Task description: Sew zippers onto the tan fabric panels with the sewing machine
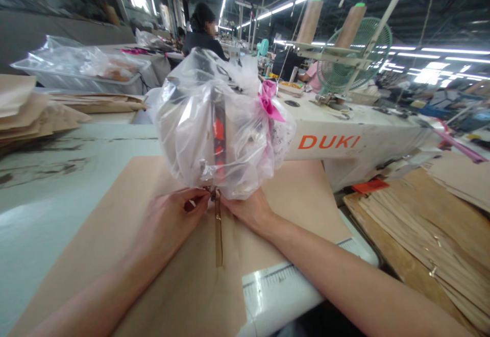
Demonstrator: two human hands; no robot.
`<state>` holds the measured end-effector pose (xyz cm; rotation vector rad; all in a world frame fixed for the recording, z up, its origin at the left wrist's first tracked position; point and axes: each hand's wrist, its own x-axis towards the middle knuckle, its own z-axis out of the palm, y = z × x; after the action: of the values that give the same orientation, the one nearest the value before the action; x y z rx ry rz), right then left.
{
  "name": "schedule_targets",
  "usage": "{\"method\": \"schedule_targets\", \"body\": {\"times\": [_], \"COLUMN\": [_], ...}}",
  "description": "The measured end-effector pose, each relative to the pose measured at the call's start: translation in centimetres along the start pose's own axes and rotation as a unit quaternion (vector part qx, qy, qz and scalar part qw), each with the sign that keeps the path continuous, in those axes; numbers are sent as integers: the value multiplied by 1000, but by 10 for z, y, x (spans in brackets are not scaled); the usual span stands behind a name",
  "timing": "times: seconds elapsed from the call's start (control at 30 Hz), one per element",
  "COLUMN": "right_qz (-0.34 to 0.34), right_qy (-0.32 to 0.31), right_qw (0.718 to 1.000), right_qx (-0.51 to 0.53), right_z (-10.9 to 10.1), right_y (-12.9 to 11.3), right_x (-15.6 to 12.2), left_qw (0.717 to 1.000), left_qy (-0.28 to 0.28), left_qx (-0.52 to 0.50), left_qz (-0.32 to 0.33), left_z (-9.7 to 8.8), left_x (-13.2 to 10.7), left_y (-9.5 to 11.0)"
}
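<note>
Left hand (179, 217) pinches the brown sheet (126, 235) just beside the narrow strip (218, 240), and the right hand (250, 209) rests on this sheet at the other side, probably to keep it flat on the worktop (38, 214) under the sewing machine (344, 140). A clear plastic bag (206, 122) covers the machine head, so the stitching place and the right fingertips are hidden; I cannot tell if that hand grips or only presses.
</note>
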<state>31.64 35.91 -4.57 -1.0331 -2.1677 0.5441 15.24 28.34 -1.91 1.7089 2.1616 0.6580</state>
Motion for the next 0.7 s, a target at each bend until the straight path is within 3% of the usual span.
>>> {"method": "schedule_targets", "body": {"times": [0.3, 0.7], "right_qz": [11, -7], "right_qy": [-30, -65], "right_qw": [999, 994], "right_qx": [-32, -90], "right_z": [3, 5], "right_y": [-1, 2], "right_x": [-1, 2], "left_qw": [998, 998], "left_qy": [29, 26], "left_qx": [-21, -14], "left_qz": [46, 54], "left_z": [5, 6], "left_x": [1, 1], "left_y": [-4, -4]}}
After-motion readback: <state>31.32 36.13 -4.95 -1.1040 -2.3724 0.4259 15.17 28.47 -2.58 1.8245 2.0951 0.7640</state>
